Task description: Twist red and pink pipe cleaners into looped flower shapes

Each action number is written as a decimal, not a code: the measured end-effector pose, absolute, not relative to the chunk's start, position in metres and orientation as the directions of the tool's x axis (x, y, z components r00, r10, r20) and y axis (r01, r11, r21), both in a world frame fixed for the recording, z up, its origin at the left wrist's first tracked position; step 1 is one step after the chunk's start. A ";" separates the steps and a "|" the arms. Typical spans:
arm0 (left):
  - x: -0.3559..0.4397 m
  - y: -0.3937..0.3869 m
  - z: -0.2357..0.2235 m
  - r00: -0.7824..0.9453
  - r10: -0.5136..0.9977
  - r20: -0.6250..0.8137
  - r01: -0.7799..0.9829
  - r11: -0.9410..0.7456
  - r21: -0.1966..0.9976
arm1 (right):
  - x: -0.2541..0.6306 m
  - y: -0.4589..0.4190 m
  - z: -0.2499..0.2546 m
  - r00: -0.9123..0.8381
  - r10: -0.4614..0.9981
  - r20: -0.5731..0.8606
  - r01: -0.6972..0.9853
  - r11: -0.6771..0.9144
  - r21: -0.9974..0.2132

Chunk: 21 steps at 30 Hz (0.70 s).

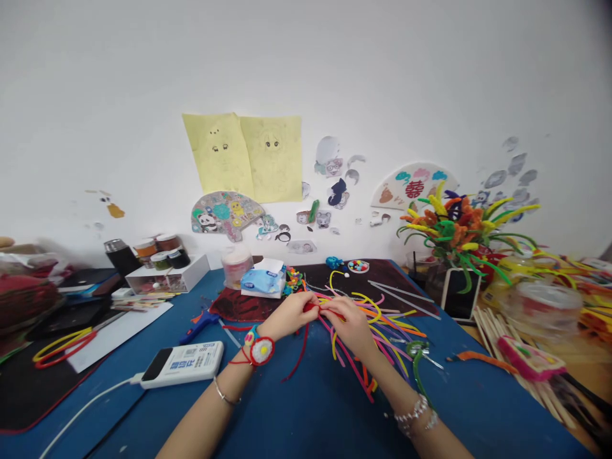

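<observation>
Inspection centres on the pipe cleaner pile (368,338), a loose, multicoloured fan lying on the blue tabletop (306,414). At the pile's far end, the left hand (289,315) and right hand (347,322) meet, both closed narrowly in a pinch on a red pipe cleaner (318,308). The fingers hide most of the held section, so its exact form cannot be confirmed. A dark red strand (297,357) hangs toward the person on the near-left side of the pile, but its link to the held piece cannot be verified.

The step in hand appears to be bending or twisting this red piece. Both hands are occupied by it, and neither is available for another item.

Left of the pile are a tissue packet (262,280), a blue glue gun (198,325) and a white power bank (182,364). Just right of the pile lie green-handled scissors (421,354). Beyond the pile to the right stands a bunch of pipe cleaner flowers (459,236).
</observation>
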<state>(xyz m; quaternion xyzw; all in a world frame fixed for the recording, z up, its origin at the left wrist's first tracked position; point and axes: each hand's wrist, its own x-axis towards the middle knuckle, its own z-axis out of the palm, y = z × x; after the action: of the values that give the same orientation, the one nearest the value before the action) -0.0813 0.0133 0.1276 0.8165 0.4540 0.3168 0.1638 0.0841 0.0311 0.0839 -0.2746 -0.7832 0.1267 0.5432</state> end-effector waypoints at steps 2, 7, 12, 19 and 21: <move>-0.082 0.013 0.129 0.392 0.843 0.369 0.606 -0.538 0.586 | 0.084 0.030 0.085 -0.228 0.621 0.750 0.271 0.780 -0.564; -0.088 0.013 0.137 0.440 0.834 0.332 0.464 -0.528 0.711 | 0.084 0.030 0.092 -0.213 0.698 0.684 0.201 0.716 -0.668; -0.092 0.011 0.143 0.455 0.746 0.485 0.445 -0.663 0.602 | 0.085 0.030 0.093 -0.224 0.726 0.651 0.173 0.686 -0.706; -0.095 0.012 0.135 0.581 0.521 0.625 0.646 -0.762 0.034 | 0.083 0.031 0.087 -0.173 0.745 0.644 0.172 0.667 -0.725; -0.093 0.012 0.133 0.590 0.516 0.621 0.674 -0.738 -0.026 | 0.083 0.030 0.087 -0.170 0.740 0.651 0.190 0.673 -0.715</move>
<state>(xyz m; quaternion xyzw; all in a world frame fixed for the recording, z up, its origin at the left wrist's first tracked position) -0.0927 0.0121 0.1325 0.8819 0.3374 0.3024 -0.1305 0.0826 0.0301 0.0873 -0.3210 -0.7241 0.2462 0.5586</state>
